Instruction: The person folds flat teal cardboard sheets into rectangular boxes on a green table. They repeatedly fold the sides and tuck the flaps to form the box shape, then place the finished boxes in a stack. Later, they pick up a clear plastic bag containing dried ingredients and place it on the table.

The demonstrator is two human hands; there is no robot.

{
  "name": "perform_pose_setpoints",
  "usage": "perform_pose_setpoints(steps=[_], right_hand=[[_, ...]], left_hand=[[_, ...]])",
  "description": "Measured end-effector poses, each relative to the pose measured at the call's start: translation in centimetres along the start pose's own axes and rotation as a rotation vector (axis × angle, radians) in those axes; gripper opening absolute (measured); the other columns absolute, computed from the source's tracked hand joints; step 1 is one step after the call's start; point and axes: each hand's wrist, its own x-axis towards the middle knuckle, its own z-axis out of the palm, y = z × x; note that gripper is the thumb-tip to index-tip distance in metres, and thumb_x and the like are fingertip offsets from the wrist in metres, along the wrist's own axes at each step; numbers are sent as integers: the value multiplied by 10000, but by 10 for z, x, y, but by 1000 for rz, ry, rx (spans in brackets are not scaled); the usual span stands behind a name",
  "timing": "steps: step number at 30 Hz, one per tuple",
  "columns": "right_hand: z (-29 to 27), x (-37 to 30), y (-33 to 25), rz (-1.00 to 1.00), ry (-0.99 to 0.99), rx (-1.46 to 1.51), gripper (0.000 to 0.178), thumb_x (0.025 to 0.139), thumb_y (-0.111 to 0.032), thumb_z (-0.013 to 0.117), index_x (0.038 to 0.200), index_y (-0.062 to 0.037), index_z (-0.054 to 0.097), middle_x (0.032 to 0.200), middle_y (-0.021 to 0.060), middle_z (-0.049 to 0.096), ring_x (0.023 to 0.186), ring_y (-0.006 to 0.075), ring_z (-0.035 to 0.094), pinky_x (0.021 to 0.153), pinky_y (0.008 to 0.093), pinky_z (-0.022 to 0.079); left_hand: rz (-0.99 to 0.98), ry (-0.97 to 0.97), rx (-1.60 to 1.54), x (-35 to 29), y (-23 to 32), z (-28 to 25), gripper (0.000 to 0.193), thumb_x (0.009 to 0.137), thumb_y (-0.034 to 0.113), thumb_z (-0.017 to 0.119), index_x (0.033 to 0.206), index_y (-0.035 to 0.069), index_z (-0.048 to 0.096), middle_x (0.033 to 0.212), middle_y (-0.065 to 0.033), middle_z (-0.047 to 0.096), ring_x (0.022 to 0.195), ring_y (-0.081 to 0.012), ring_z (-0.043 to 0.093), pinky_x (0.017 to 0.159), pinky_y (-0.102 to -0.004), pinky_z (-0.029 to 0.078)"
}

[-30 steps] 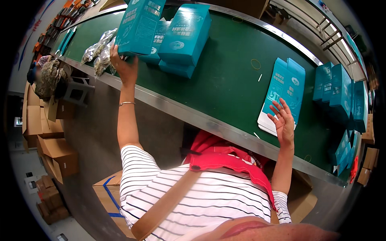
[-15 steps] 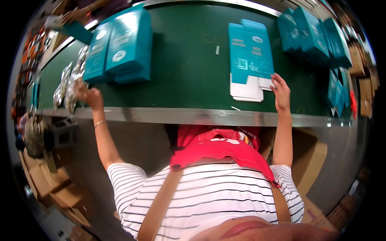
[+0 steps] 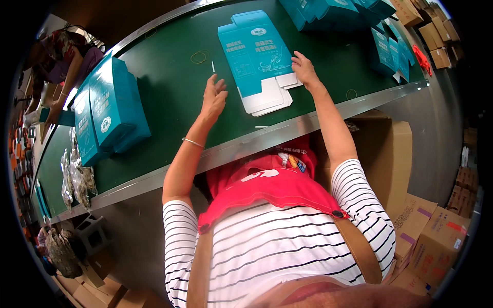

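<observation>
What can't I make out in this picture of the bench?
In the head view:
Whether the right hand touches the flat teal cartons: this angle hides any gap.
How many flat cartons there are: the top one covers most of the rest.
Insides of the teal boxes at left: hidden by their walls.
Contents of the plastic bags: too small, blurred by glare.
Upper-right teal boxes: cut off by the top edge.

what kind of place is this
Probably a packing workshop: flattened teal cartons lie on a long green-topped worktable, folded-up teal cartons stand at its left, and brown cardboard boxes are stacked nearby.
</observation>
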Motion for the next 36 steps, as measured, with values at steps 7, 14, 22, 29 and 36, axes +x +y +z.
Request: perform_pose_setpoints(steps=[7,14,22,29,36], right_hand=[[-5,14,18,29,34,99,441,792,-23,516,1227,52,527,1122,161,626,999,239,614,861,297,472],[-16,-21,-42,168,-403,743,405,867,52,504,1271,30,476,1072,135,615,991,216,613,879,337,516],[17,-66,-128,-987,-84,-432,447,835,-45,621,1244,-224,587,1268,47,571,1266,318,422,1106,460,274],[53,-94,-178,-426,-172,744,307,943,-287,553,707,-93,581,608,-74,481,556,62,450,511,238,377],[63,-122,-219,-667,-491,705,568,960,-307,490,1437,-99,262,1444,103,323,1342,219,306,1078,385,306]], left_hand=[[-161,62,-148,31,7,25,668,802,-35,482,1390,-93,170,1299,-280,454,1109,-284,554,896,-369,492],[-44,147,-231,24,21,-10,582,804,0,600,1323,-91,352,1071,-234,606,877,-223,642,754,-304,531],[-14,-182,-828,-17,95,-47,510,938,268,468,1338,-41,402,1208,-215,556,1008,-278,618,846,-370,528],[689,145,544,-55,119,11,824,729,220,731,1414,48,307,1447,-200,308,1334,-351,308,1102,-463,236],[787,627,507,-54,95,-4,265,842,48,644,1100,-11,620,941,-120,672,840,-175,636,753,-254,505]])
